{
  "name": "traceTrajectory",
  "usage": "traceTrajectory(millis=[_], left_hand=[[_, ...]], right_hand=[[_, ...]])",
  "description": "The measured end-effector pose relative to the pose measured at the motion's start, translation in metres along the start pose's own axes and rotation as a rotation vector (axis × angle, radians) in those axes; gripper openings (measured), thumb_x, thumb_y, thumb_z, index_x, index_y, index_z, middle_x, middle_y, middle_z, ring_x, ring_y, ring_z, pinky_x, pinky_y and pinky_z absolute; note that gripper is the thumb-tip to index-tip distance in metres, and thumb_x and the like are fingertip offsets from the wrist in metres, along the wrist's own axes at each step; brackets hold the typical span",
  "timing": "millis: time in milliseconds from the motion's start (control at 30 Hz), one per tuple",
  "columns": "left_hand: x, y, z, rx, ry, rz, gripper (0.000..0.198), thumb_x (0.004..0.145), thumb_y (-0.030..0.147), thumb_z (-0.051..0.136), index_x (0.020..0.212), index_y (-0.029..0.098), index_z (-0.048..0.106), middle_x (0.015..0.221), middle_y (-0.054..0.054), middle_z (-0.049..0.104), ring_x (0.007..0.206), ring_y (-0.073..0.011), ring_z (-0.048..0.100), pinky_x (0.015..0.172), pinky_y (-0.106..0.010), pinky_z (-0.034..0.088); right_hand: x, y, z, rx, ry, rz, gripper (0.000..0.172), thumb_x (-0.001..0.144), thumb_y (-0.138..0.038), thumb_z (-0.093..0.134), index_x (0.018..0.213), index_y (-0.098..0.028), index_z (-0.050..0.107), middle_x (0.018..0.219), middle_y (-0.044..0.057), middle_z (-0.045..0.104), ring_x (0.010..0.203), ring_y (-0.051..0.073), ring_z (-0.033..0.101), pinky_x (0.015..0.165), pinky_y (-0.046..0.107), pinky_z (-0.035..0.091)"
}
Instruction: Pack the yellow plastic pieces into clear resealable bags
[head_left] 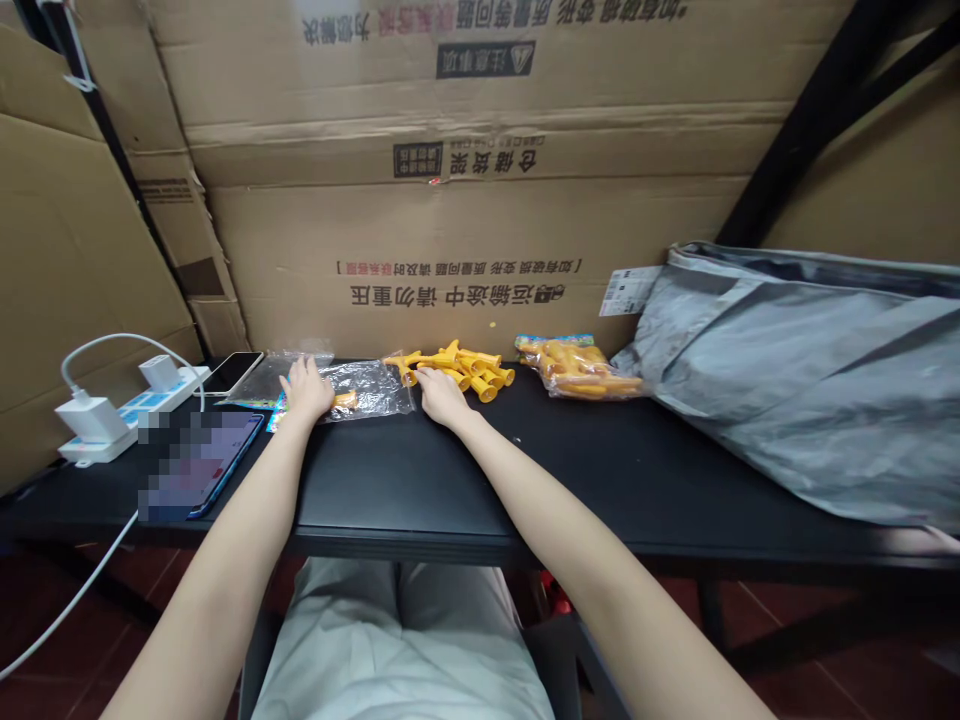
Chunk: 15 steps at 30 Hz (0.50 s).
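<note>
Left hand (307, 388) lies flat, fingers wide, on a clear crinkled plastic bag (369, 387); right hand (441, 396) touches yellow plastic cones (480, 368), its fingers' grip unclear.

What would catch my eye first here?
The bright yellow plastic pieces stand out, heaped loose at the back of the black table, where the right hand reaches them. Beside them, the left hand lies on a clear plastic bag; a big grey sack fills the right.

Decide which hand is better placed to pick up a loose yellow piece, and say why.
Right, probably. The right hand touches the pile of loose yellow pieces; the left hand lies on the clear bag, farther from them.
</note>
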<state>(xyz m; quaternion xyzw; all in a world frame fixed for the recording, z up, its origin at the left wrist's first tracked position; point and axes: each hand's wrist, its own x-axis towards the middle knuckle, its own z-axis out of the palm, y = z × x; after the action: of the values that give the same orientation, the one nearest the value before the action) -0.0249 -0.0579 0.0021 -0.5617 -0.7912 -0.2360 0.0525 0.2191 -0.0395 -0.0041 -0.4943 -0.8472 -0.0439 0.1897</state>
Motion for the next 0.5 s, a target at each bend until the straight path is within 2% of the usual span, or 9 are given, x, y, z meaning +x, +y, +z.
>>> traceTrajectory(millis=[100,200,367,500], left_hand=[[0.004,-0.003,0.008,-0.008,-0.121,-0.004,0.062,0.088,0.036,0.031,0.144,0.01,0.027,0.155,-0.014,0.018,0.143,-0.0275,0.011,0.115,-0.05,0.013],[0.008,-0.006,0.012,0.002,-0.177,0.027,0.063,0.089,0.04,0.026,0.145,0.01,0.026,0.155,-0.012,0.016,0.144,-0.0262,0.007,0.116,-0.047,0.012],[0.008,-0.007,0.011,0.01,-0.187,0.045,0.062,0.089,0.038,0.027,0.144,0.011,0.028,0.155,-0.012,0.018,0.143,-0.0266,0.009,0.115,-0.046,0.013],[0.006,-0.005,0.009,0.016,-0.176,0.052,0.061,0.088,0.037,0.029,0.143,0.011,0.031,0.154,-0.013,0.021,0.143,-0.0265,0.012,0.115,-0.045,0.014]], right_hand=[[0.005,-0.003,-0.005,-0.054,-0.019,0.027,0.045,0.088,-0.014,0.038,0.132,-0.013,0.05,0.133,0.013,0.053,0.115,0.027,0.051,0.097,0.04,0.037],[0.011,-0.005,-0.005,-0.059,-0.028,0.027,0.048,0.088,-0.022,0.046,0.135,-0.017,0.046,0.132,0.013,0.053,0.118,0.028,0.049,0.098,0.043,0.035],[0.021,-0.013,0.004,-0.069,-0.04,0.023,0.047,0.089,-0.04,0.047,0.134,-0.023,0.047,0.127,0.015,0.057,0.117,0.032,0.049,0.098,0.055,0.027],[0.025,-0.021,0.009,-0.127,0.003,0.015,0.044,0.089,-0.045,0.045,0.124,-0.019,0.054,0.116,0.018,0.063,0.111,0.033,0.053,0.101,0.059,0.019]])
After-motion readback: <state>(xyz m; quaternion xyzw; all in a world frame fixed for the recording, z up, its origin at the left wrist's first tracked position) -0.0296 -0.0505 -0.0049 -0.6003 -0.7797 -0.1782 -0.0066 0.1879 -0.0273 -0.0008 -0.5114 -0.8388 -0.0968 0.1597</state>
